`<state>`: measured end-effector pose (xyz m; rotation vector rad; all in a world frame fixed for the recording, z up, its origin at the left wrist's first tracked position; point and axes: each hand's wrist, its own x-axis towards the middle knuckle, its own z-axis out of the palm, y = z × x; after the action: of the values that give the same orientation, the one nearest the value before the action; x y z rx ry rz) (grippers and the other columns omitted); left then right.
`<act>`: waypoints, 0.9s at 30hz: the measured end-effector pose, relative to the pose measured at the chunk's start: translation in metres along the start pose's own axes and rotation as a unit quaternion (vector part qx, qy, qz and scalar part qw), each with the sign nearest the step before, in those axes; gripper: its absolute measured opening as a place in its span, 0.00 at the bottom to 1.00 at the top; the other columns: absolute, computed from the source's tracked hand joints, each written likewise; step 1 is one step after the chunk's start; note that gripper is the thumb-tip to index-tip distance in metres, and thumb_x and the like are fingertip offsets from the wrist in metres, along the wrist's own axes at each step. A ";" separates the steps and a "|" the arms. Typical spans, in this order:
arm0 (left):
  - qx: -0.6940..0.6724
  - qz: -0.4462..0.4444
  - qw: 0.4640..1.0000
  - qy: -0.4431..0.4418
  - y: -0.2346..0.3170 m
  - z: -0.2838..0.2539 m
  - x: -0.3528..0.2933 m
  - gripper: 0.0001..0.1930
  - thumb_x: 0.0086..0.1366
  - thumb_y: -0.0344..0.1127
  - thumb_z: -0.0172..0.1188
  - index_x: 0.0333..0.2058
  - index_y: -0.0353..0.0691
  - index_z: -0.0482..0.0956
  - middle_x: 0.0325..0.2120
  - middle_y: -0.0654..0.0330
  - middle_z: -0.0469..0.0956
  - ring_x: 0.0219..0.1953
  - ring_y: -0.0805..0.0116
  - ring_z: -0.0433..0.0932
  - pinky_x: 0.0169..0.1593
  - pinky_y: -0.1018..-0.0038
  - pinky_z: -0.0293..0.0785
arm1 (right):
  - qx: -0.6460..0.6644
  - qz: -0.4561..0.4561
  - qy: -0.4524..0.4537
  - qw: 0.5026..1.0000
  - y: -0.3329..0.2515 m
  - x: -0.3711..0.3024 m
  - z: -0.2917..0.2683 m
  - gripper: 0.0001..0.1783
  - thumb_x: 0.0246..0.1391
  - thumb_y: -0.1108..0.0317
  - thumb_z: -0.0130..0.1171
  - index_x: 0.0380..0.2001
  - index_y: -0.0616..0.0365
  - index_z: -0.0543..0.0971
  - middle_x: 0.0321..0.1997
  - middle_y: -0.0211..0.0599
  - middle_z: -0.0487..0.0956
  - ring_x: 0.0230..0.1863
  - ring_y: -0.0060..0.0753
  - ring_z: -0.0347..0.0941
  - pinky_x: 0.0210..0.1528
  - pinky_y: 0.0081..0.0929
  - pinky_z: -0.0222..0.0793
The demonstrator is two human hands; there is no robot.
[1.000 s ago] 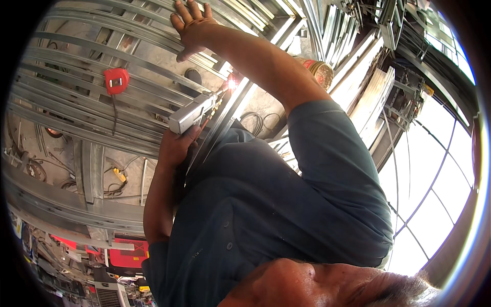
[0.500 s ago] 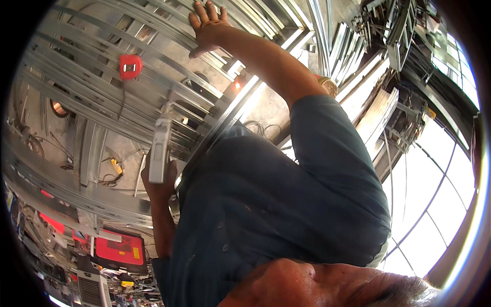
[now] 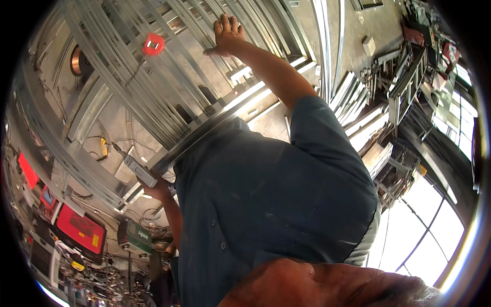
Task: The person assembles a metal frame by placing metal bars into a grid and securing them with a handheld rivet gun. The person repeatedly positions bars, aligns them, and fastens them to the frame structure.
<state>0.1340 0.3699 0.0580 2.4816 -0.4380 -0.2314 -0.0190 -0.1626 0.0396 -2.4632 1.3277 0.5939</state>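
Note:
My left hand (image 3: 159, 188) is wrapped round the handle of a grey drill (image 3: 139, 171), a long boxy body with a thin dark tip pointing up and left. The drill is beside the end of a metal frame (image 3: 169, 156), low on my left. Farther out, my right hand (image 3: 228, 38) reaches over the parallel steel channels (image 3: 192, 66) with its fingers spread. Whether its palm presses on them I cannot tell. A red tape measure (image 3: 153, 44) rests on the channels between my hands, a dark strip trailing from it.
A copper-coloured wire spool (image 3: 79, 60) lies left of the channels. A yellow-handled tool (image 3: 104, 147) and cables are on the floor near the drill. At lower left are a red case (image 3: 81, 228) and a green box (image 3: 135, 236). Stacked metal lengths (image 3: 353, 92) lie at right.
The drill and my left hand have moved lower and left in view, its tip swinging from upward to up-left. My right hand stays spread. The whole view has turned.

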 end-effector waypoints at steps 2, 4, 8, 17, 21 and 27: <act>0.027 -0.038 0.999 0.023 0.008 0.007 -0.008 0.31 0.59 0.38 0.72 0.58 0.30 0.73 0.47 0.42 0.82 0.48 0.43 0.83 0.49 0.56 0.80 | 0.019 -0.061 0.020 0.998 0.011 -0.023 -0.004 0.59 0.51 0.34 0.65 0.75 0.51 0.50 0.77 0.54 0.50 0.76 0.66 0.46 0.74 0.58 0.50; 0.053 -0.026 0.996 0.071 0.007 0.018 -0.014 0.33 0.59 0.39 0.72 0.59 0.30 0.72 0.46 0.42 0.83 0.48 0.43 0.84 0.49 0.56 0.80 | 0.051 -0.137 0.018 0.989 0.031 -0.043 0.001 0.47 0.55 0.40 0.63 0.70 0.51 0.61 0.70 0.54 0.63 0.70 0.61 0.60 0.69 0.53 0.61; 0.092 -0.031 0.988 0.122 0.037 0.028 -0.019 0.32 0.59 0.37 0.71 0.60 0.31 0.71 0.48 0.37 0.81 0.46 0.38 0.83 0.46 0.52 0.82 | 0.032 -0.228 -0.041 0.972 0.063 -0.094 0.004 0.28 0.57 0.48 0.62 0.57 0.50 0.78 0.56 0.44 0.77 0.59 0.50 0.73 0.61 0.45 0.72; 0.170 -0.043 0.975 0.133 0.036 0.036 -0.020 0.35 0.57 0.37 0.69 0.64 0.42 0.69 0.48 0.42 0.82 0.44 0.39 0.83 0.43 0.50 0.81 | -0.102 -0.300 -0.050 0.947 0.073 -0.099 0.019 0.15 0.54 0.66 0.61 0.47 0.46 0.82 0.50 0.36 0.78 0.55 0.42 0.77 0.55 0.40 0.76; 0.129 -0.026 0.982 0.133 0.037 0.037 -0.020 0.37 0.55 0.36 0.68 0.65 0.43 0.68 0.49 0.43 0.82 0.43 0.39 0.84 0.42 0.50 0.81 | -0.148 -0.323 -0.043 0.934 0.067 -0.102 0.009 0.12 0.54 0.65 0.61 0.42 0.48 0.83 0.48 0.35 0.78 0.54 0.41 0.77 0.52 0.40 0.78; 0.138 -0.041 0.977 0.158 0.039 0.040 -0.022 0.36 0.56 0.36 0.66 0.66 0.49 0.68 0.41 0.43 0.84 0.38 0.39 0.84 0.38 0.49 0.80 | -0.094 -0.404 0.007 0.910 0.076 -0.121 -0.046 0.07 0.50 0.63 0.64 0.33 0.50 0.82 0.41 0.34 0.78 0.48 0.41 0.79 0.44 0.42 0.79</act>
<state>0.0928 0.3266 0.0508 2.7456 -0.2458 0.2050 -0.1324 -0.1355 0.1341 -2.8409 0.1615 0.4883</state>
